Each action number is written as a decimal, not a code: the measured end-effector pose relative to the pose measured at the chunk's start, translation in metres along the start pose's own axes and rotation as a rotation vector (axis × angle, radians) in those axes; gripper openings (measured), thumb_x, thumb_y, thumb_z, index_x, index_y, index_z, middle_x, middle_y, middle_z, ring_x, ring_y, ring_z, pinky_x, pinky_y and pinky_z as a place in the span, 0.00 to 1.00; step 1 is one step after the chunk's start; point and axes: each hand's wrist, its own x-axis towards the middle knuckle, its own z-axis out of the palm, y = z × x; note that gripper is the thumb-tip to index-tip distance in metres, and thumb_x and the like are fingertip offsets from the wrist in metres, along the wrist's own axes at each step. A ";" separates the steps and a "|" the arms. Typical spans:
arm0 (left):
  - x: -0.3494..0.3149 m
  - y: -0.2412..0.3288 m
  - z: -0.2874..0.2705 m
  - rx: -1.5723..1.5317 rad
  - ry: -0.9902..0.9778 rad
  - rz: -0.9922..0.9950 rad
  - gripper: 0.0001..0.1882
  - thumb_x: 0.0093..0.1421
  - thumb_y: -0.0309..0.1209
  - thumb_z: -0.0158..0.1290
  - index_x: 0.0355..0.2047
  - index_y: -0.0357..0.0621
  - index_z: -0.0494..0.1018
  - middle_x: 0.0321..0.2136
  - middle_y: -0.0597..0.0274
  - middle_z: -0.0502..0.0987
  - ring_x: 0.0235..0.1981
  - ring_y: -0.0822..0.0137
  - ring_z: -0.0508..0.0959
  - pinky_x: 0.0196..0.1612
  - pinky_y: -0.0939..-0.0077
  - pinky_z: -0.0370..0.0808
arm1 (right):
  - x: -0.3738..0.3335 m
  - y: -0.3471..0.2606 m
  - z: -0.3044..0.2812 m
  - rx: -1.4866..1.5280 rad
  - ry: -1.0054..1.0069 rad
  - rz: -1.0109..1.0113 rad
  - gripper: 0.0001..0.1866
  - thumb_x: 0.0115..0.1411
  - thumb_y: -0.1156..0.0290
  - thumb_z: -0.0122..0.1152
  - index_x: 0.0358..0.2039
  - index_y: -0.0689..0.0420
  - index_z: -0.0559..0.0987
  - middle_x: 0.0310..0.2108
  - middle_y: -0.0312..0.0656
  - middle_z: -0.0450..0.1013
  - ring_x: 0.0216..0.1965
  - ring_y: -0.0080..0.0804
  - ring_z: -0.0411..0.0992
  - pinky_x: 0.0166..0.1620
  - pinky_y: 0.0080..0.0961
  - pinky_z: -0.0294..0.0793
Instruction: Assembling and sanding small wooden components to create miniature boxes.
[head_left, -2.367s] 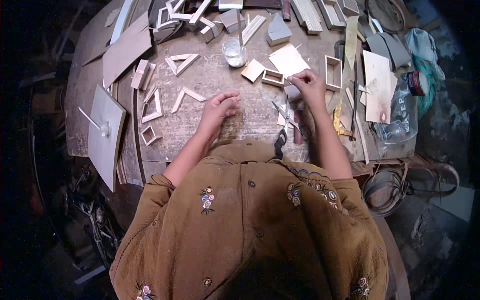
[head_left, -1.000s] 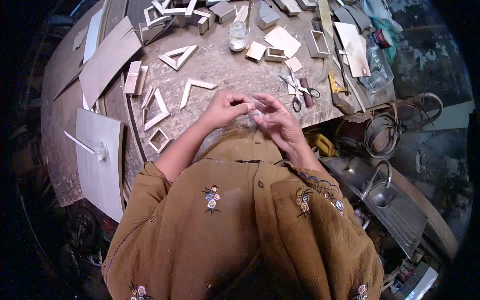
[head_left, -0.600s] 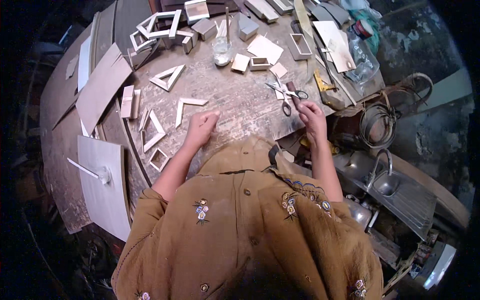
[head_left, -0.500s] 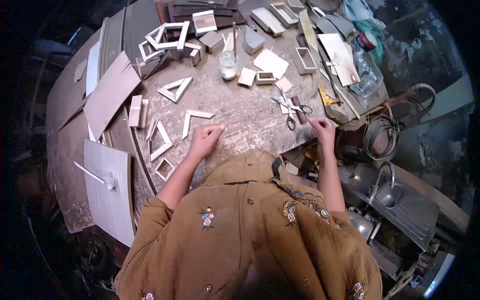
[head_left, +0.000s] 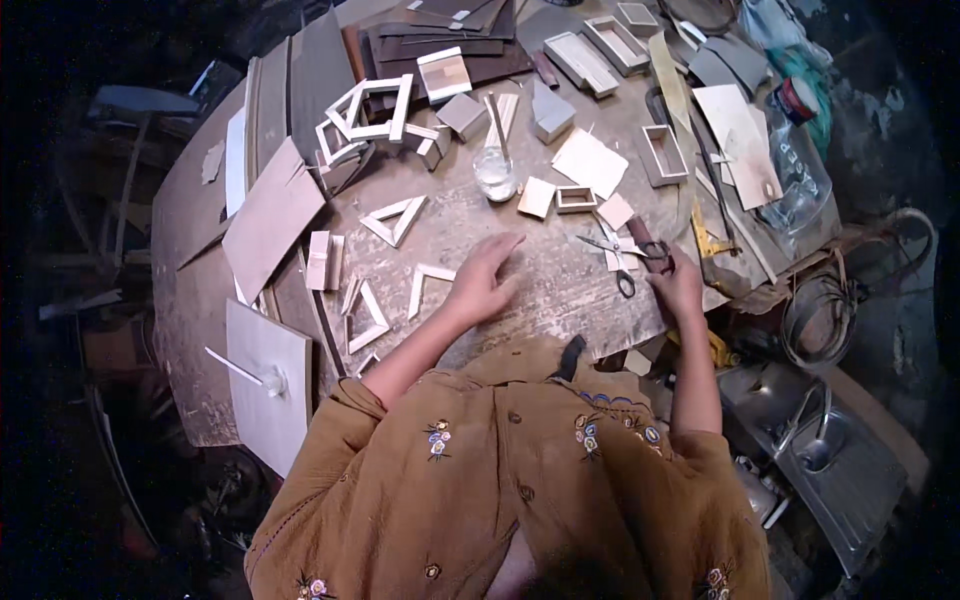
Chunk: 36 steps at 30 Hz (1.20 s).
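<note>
My left hand (head_left: 485, 280) hovers over the near middle of the table, fingers stretched out and holding nothing. Beside it lies an L-shaped wooden corner piece (head_left: 430, 272). My right hand (head_left: 678, 286) closes its thumb and fingers round the near end of a dark brown stick (head_left: 640, 232). Across that stick lie open scissors (head_left: 626, 284) with black handles, one loop right by my fingers. Pale wood scraps (head_left: 615, 211) sit under and behind the scissors. A wooden triangle frame (head_left: 394, 222) and another angled frame (head_left: 366, 318) rest to the left.
A glass jar (head_left: 495, 175) with a brush stands mid-table, near small wooden boxes (head_left: 576, 199). Stacked frames (head_left: 405, 110) and dark boards (head_left: 440, 50) fill the back. A yellow-handled tool (head_left: 708, 235) lies at right. Below the right edge is a metal sink (head_left: 845, 490).
My right hand has reached from beside the scissors to the brown stick's end. My left hand has unfolded from a closed shape and moved right. The whole view has shifted.
</note>
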 end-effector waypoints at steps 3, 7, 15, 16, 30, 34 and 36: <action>0.023 0.001 0.002 0.186 0.012 0.017 0.30 0.51 0.30 0.55 0.57 0.41 0.66 0.56 0.46 0.68 0.58 0.46 0.66 0.62 0.58 0.62 | 0.018 0.017 -0.004 0.032 -0.049 0.041 0.30 0.44 0.74 0.68 0.52 0.60 0.74 0.42 0.56 0.75 0.44 0.51 0.75 0.47 0.37 0.74; 0.064 0.003 0.014 0.342 -0.007 0.215 0.28 0.53 0.25 0.51 0.56 0.38 0.65 0.56 0.45 0.67 0.59 0.45 0.66 0.61 0.58 0.65 | 0.031 0.019 -0.008 0.117 0.002 -0.046 0.28 0.48 0.70 0.68 0.52 0.60 0.74 0.44 0.56 0.74 0.48 0.50 0.73 0.49 0.35 0.72; 0.097 -0.012 0.050 0.744 -0.028 0.110 0.26 0.57 0.24 0.45 0.58 0.34 0.61 0.58 0.42 0.64 0.61 0.46 0.63 0.58 0.55 0.66 | 0.044 -0.033 -0.013 -0.160 -0.220 0.107 0.21 0.45 0.61 0.71 0.37 0.60 0.81 0.36 0.53 0.77 0.38 0.50 0.76 0.41 0.35 0.73; 0.099 -0.010 0.049 0.729 -0.034 0.094 0.25 0.57 0.24 0.45 0.57 0.34 0.62 0.57 0.42 0.65 0.60 0.46 0.64 0.57 0.56 0.67 | 0.046 -0.033 -0.014 -0.133 -0.270 0.159 0.22 0.42 0.61 0.73 0.35 0.61 0.81 0.33 0.52 0.77 0.36 0.47 0.76 0.40 0.35 0.74; 0.079 0.005 0.023 -0.760 -0.115 -0.282 0.30 0.53 0.22 0.49 0.58 0.39 0.60 0.52 0.50 0.71 0.50 0.57 0.76 0.52 0.67 0.72 | 0.076 0.034 0.009 1.000 0.037 0.297 0.12 0.52 0.68 0.70 0.33 0.56 0.75 0.28 0.33 0.74 0.28 0.18 0.69 0.31 0.17 0.67; 0.068 0.034 0.009 -1.249 -0.155 -0.447 0.28 0.59 0.21 0.35 0.62 0.34 0.54 0.56 0.43 0.68 0.54 0.47 0.73 0.55 0.62 0.74 | 0.082 0.025 -0.011 1.097 0.393 0.304 0.16 0.62 0.61 0.61 0.42 0.60 0.73 0.25 0.31 0.71 0.23 0.16 0.66 0.27 0.16 0.64; 0.062 0.042 0.003 -1.315 -0.160 -0.452 0.27 0.60 0.21 0.34 0.62 0.33 0.54 0.56 0.40 0.67 0.54 0.45 0.73 0.55 0.62 0.75 | 0.079 0.010 -0.021 1.080 0.412 0.217 0.16 0.65 0.58 0.56 0.43 0.59 0.73 0.24 0.31 0.70 0.21 0.16 0.65 0.25 0.16 0.63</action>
